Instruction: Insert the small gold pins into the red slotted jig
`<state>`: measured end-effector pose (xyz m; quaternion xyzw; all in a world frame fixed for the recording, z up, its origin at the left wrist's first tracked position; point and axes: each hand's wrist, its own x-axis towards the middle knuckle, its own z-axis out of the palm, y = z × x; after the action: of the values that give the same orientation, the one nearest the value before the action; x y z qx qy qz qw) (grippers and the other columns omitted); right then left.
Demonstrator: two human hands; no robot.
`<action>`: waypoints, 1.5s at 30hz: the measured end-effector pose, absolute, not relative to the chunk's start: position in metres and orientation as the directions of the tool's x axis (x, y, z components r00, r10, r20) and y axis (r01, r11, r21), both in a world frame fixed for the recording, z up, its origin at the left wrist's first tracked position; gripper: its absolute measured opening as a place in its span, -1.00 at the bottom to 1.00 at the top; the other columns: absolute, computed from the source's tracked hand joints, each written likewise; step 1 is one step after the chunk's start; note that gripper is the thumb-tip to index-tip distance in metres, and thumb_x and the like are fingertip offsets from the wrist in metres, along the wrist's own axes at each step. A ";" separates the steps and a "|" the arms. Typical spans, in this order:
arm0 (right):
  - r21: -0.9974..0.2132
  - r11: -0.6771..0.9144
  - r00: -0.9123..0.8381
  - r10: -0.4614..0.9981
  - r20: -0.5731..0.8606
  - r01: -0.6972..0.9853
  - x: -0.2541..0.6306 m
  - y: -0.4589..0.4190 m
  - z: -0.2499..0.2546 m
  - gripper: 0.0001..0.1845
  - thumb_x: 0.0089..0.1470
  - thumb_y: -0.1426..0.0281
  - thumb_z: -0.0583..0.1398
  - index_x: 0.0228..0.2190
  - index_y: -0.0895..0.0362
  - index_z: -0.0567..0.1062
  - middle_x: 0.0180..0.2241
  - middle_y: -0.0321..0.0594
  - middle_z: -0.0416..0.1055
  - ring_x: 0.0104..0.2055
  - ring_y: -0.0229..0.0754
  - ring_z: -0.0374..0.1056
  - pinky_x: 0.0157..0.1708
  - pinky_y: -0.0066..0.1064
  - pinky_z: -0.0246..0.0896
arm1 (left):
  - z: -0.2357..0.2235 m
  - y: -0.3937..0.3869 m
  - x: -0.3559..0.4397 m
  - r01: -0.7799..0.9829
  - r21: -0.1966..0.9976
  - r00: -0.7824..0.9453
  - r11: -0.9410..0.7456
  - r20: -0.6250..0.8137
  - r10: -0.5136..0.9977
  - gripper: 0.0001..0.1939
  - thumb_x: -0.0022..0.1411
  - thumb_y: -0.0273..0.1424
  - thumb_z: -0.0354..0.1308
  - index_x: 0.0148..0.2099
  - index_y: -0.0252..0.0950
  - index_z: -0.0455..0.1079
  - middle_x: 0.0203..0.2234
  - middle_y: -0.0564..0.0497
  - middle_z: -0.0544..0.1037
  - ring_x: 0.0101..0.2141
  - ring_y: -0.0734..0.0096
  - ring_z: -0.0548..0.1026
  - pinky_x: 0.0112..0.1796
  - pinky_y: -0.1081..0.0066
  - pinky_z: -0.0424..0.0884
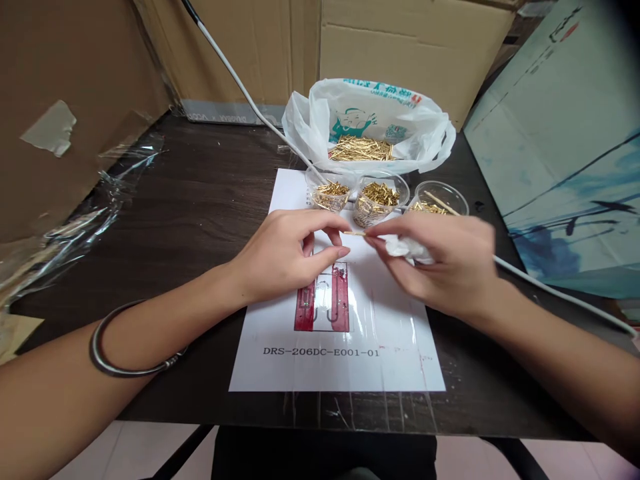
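My right hand point(440, 260) pinches a thin gold-coloured pin point(355, 233) between thumb and forefinger, above the printed sheet. A crumpled white tissue point(407, 249) is tucked in the same hand. At the pin's other end is my left hand point(290, 250), thumb and forefinger apart; whether the forefinger touches the pin I cannot tell. Just beyond the hands stand a left clear cup point(333, 198), a middle clear cup point(377, 197) and a right clear cup point(435, 200), each holding small gold-coloured metal parts. A wooden stick leans in the right cup.
Behind the cups a white plastic bag point(305, 127) lies open with many longer gold pins point(363, 149) inside. The sheet point(320, 370) is taped to the dark table point(165, 220). A white cable point(240, 83) crosses behind. Cardboard point(240, 53) surrounds the table.
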<state>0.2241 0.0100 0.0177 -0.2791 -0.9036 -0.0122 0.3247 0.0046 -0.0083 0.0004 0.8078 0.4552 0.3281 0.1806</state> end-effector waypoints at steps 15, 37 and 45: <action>-0.039 0.618 -0.608 0.782 0.136 0.785 0.200 0.193 0.047 -0.61 0.07 0.22 0.21 -0.18 0.28 0.55 -0.43 -0.16 0.45 -0.43 -0.31 0.19 -0.31 -0.40 0.06 | -0.001 -0.007 0.002 0.665 0.587 0.417 -0.462 0.221 0.882 -0.85 0.23 -0.36 0.15 -0.21 -0.21 0.53 -0.40 0.15 0.58 -0.44 0.58 0.42 -0.37 0.50 0.27; -0.266 0.890 -0.903 0.412 0.124 0.370 0.207 0.060 0.092 -0.78 -0.11 0.53 0.18 -0.42 0.04 0.58 -0.53 -0.36 0.50 -0.54 -0.28 0.31 -0.50 -0.41 0.16 | 0.007 -0.016 0.004 0.582 0.615 0.401 -0.532 0.352 0.846 -0.79 0.36 -0.38 -0.06 -0.26 -0.31 0.35 -0.51 0.14 0.43 -0.52 0.62 0.31 -0.42 0.50 0.22; -0.260 0.897 -0.912 0.395 0.107 0.358 0.207 0.059 0.084 -0.74 -0.11 0.58 0.16 -0.38 0.10 0.58 -0.48 -0.31 0.51 -0.47 -0.28 0.34 -0.45 -0.42 0.17 | 0.006 -0.016 0.004 0.591 0.618 0.414 -0.519 0.320 0.852 -0.73 0.37 -0.38 -0.09 -0.33 -0.32 0.35 -0.52 0.10 0.44 -0.51 0.57 0.32 -0.43 0.44 0.20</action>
<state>0.2073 0.0589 0.0839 -0.1940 -0.9707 0.1183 0.0788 0.0039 -0.0155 0.0058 0.8140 0.4432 0.3111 0.2103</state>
